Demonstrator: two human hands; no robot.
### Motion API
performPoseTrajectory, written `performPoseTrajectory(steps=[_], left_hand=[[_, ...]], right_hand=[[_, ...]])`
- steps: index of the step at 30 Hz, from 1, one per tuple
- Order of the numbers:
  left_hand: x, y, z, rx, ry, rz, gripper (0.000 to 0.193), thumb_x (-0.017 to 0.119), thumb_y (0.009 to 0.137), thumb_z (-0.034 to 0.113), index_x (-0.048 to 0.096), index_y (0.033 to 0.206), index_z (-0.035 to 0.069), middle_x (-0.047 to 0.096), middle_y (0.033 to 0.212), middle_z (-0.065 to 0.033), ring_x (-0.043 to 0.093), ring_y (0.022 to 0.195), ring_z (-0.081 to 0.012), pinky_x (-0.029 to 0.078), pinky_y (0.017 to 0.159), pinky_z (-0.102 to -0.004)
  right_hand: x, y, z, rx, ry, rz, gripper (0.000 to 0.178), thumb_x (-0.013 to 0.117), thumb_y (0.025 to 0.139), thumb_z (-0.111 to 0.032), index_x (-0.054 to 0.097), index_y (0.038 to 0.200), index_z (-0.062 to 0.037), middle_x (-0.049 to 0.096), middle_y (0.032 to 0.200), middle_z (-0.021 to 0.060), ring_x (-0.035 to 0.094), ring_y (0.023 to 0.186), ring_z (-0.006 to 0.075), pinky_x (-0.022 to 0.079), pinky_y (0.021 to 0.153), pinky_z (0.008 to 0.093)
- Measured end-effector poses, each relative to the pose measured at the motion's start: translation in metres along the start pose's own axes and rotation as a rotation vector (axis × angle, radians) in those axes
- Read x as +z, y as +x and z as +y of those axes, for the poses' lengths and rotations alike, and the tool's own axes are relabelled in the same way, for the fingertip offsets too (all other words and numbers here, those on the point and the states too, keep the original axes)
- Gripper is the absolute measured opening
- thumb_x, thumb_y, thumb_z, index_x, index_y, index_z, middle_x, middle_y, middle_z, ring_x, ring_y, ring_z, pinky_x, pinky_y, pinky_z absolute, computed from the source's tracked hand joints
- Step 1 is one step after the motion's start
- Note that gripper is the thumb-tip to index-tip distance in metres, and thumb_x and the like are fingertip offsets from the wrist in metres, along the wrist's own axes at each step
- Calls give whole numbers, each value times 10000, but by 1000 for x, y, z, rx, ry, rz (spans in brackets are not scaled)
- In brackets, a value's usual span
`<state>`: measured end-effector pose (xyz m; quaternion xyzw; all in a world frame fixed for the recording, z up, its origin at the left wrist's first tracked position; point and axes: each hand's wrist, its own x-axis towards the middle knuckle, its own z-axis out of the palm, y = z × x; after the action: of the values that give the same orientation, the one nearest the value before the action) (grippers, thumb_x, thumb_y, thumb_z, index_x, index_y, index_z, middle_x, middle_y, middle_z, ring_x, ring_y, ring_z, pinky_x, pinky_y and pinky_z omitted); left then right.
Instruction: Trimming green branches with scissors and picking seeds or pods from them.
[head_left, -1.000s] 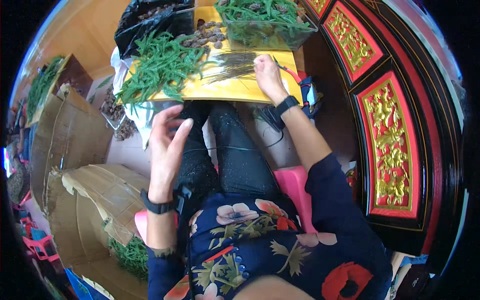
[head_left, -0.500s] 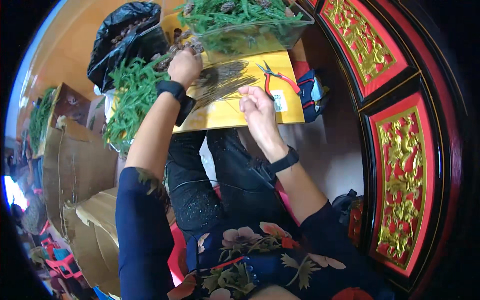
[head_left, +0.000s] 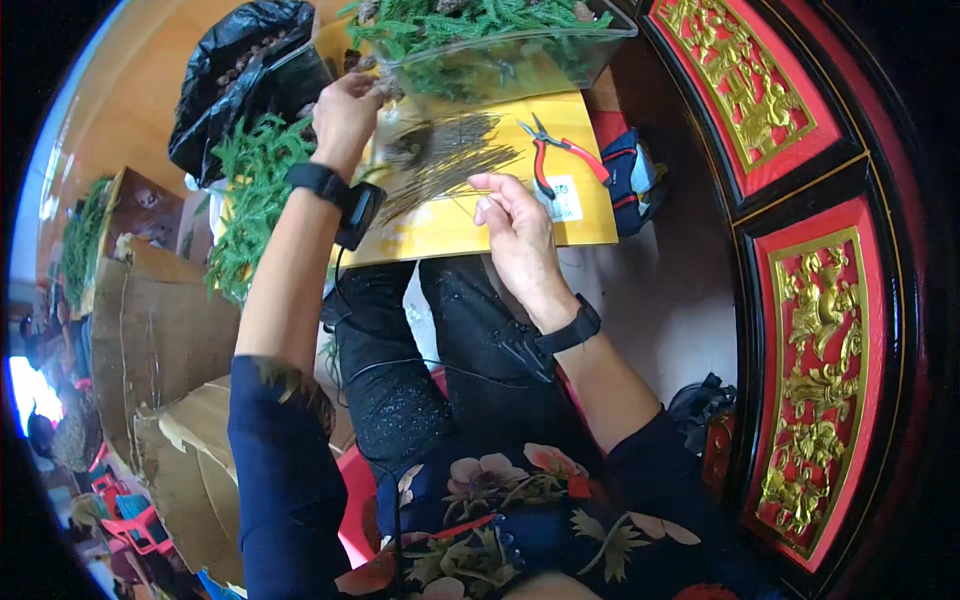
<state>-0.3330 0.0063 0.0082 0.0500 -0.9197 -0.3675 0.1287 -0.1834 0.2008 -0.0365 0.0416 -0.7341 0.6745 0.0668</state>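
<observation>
**Head view: wires fan left of your right hand, left hand up at the cones**

Head view shows your right hand point(head_left: 515, 232) over the yellow board point(head_left: 470, 225), fingers pinched together on what looks like a single thin wire; the strand is too fine to be sure, so treat that grasp as likely, not certain. The wire bundle point(head_left: 445, 160) lies just up and to the left of that hand, touching the board, its long axis running from lower left to upper right and fanning out toward the right. Your right hand is clearly the nearer one to it.

Your left hand point(head_left: 348, 110) is stretched further away, at the board's far left corner, fingers closed around a small brown cone point(head_left: 383, 88) at the edge of the clear tub point(head_left: 520, 65) of green sprigs. A black bag point(head_left: 245, 70) sits just left of that hand, with a heap of loose sprigs point(head_left: 255, 195) below it.

Red-handled pliers point(head_left: 555, 155) rest on the board to the right of the wires, handles pointing right. Just below them is a small white rectangular label point(head_left: 565, 198), stuck near the board's right edge. Brown cardboard boxes point(head_left: 160, 330) stand open at your left side.
</observation>
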Motion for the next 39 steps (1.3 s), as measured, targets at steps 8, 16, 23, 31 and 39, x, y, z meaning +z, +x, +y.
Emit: performPoseTrajectory(steps=[8,16,23,31,39], left_hand=[[-71,-156,10,-166,-1026,-86,118,565,893,48,591,999,5,649,924,-76,653,865,-203,519,779,-271],[-115,-280,6,-313,-1486,-37,286,545,887,35,507,1153,-63,604,1065,-144,610,1024,-286,507,895,-319],[-121,-324,0,-277,-1526,57,330,535,888,31,486,1207,-37,594,1099,-156,598,1040,-264,503,898,-304],[-130,-334,4,-259,-1599,68,368,545,886,27,451,1240,-17,591,1114,-161,598,1039,-249,506,890,-298],[-127,-336,1,-221,-1637,93,361,535,887,2,456,1239,-16,583,1125,-146,579,1054,-237,491,913,-294]], right_hand=[[7,-10,-19,8,198,-168,155,519,912,-41,584,1052,-19,560,770,-19,507,694,49,418,638,187],[42,-85,-77,-243,236,-252,121,526,916,-52,593,1010,-20,577,770,-18,530,631,59,418,556,187],[53,-137,-96,-421,-17,-346,115,533,886,3,568,994,3,632,818,74,630,733,120,493,621,250],[62,-146,-99,-642,-172,-263,130,574,842,26,568,967,-10,640,814,131,652,711,257,513,623,308],[66,-155,-101,-638,-229,-217,134,626,811,11,562,926,-16,623,757,134,639,652,281,496,566,327]])
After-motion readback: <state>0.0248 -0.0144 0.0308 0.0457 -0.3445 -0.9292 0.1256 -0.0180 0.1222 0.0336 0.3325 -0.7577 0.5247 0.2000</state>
